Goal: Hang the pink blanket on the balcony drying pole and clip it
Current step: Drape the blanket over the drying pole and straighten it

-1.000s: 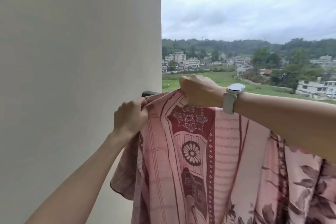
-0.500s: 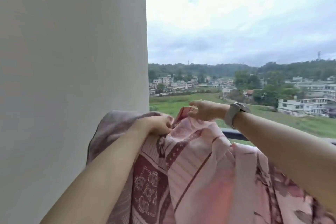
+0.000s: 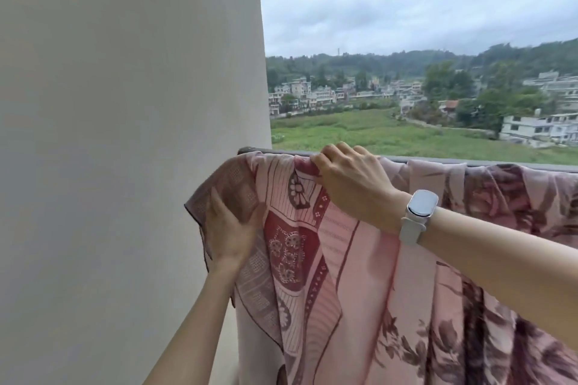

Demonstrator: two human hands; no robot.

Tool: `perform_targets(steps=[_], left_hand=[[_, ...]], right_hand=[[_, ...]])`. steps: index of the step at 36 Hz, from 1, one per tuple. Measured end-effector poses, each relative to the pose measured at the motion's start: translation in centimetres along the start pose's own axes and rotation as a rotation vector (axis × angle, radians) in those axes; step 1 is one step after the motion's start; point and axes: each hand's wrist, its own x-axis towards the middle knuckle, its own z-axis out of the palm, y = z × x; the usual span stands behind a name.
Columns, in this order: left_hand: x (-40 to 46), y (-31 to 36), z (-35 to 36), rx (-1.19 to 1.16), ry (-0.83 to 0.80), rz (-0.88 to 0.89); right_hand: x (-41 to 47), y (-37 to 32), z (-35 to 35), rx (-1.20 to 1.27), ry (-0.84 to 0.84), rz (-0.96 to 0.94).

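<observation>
The pink blanket (image 3: 353, 275), patterned in dark red and brown, hangs draped over the dark drying pole (image 3: 513, 162), which runs from the wall to the right edge. My right hand (image 3: 350, 178), with a white watch on the wrist, grips the blanket's top fold on the pole. Lower left, my left hand (image 3: 230, 228) lies against the hanging left corner of the blanket, thumb over the cloth, fingers partly tucked behind it. No clip is in sight.
A plain white wall (image 3: 125, 134) fills the left half, right beside the pole's left end. Beyond the pole lie a green field (image 3: 359, 131), houses, wooded hills and a cloudy sky.
The bunched blanket has been thrown over the pole and now hangs down. My right hand came to rest on the pole's top fold; my left hand dropped to the left corner.
</observation>
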Motion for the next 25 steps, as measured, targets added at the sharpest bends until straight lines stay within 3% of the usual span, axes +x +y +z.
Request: perform_targets(steps=[2, 6, 10, 14, 21, 23, 25], left_hand=[[0.1, -1.2, -0.1, 0.010, -0.006, -0.023], [1.8, -1.8, -1.7, 0.125, 0.158, 0.078], [4.6, 1.2, -3.0, 0.132, 0.256, 0.096], [8.6, 6.4, -3.0, 0.173, 0.290, 0.195], [12.7, 14.8, 1.4, 0.502, 0.018, 0.283], [10.4, 16.4, 3.2, 0.438, -0.058, 0.451], [7.3, 16.7, 4.3, 0.266, -0.304, 0.646]], right_hand=[[0.3, 0.4, 0.2, 0.042, 0.054, -0.001], [1.3, 1.9, -0.7, 0.066, 0.118, -0.008], [2.9, 5.3, -2.1, -0.031, 0.006, 0.130], [5.2, 10.1, -3.6, -0.102, 0.067, 0.310], [7.3, 17.9, -3.6, -0.267, 0.036, 0.716], [5.8, 19.4, -2.7, -0.253, -0.036, 0.705], [4.9, 19.3, -1.6, -0.187, -0.195, 0.648]])
